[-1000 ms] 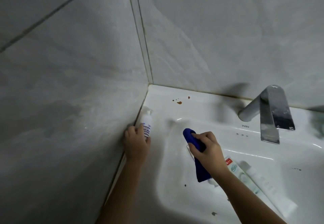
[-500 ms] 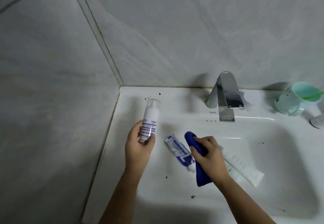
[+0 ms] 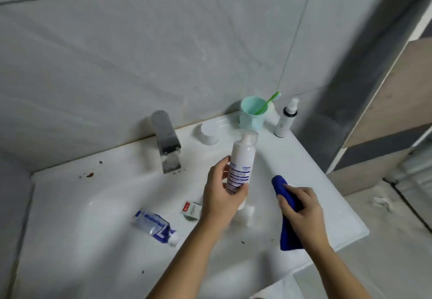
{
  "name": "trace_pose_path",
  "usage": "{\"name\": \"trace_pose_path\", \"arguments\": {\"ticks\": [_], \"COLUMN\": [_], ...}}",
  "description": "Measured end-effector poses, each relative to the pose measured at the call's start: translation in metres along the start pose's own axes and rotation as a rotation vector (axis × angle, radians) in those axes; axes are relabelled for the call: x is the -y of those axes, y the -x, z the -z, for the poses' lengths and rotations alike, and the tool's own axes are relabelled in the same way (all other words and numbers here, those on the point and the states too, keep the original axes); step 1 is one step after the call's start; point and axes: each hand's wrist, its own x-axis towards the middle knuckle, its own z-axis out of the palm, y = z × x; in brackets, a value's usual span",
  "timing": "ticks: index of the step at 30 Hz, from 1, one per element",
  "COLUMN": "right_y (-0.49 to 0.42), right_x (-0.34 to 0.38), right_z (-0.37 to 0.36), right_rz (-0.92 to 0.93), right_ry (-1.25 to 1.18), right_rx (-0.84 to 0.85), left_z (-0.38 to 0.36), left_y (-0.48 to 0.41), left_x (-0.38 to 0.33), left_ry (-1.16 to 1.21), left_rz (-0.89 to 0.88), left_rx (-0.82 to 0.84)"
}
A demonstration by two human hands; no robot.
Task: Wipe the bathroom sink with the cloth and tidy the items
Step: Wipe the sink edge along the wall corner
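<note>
Brown specks [image 3: 90, 174] dot the back left rim of the white sink [image 3: 70, 217], where a crumpled blue toothpaste tube [image 3: 155, 227] lies in the basin. The grip of the left hand [image 3: 222, 200] is curled round a white, blue-striped pump bottle [image 3: 242, 160] held above the basin. Farther right, the grip of the right hand [image 3: 302, 210] is clamped on the dark blue cloth [image 3: 288, 233], bunched into a roll over the sink's right rim.
</note>
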Motion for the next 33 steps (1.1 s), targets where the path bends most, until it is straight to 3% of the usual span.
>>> {"name": "trace_pose_path", "arguments": {"ticks": [7, 14, 25, 33], "right_y": [-0.043, -0.068, -0.066, -0.05], "right_x": [-0.052, -0.084, -0.099, -0.067], "right_z": [0.084, 0.122, 0.124, 0.125], "right_rz": [-0.085, -0.128, -0.119, -0.034], "right_ry": [0.097, 0.098, 0.074, 0.041], "right_rx": [-0.188, -0.243, -0.204, -0.229], "left_z": [-0.129, -0.206, -0.222, -0.199], "left_y": [-0.042, -0.066, -0.051, -0.041], "left_x": [-0.002, 0.013, 0.033, 0.033], "left_ry": [0.037, -0.047, -0.05, -0.169], "left_rz": [0.089, 0.023, 0.0, -0.075], "left_rx": [0.164, 0.146, 0.104, 0.132]}}
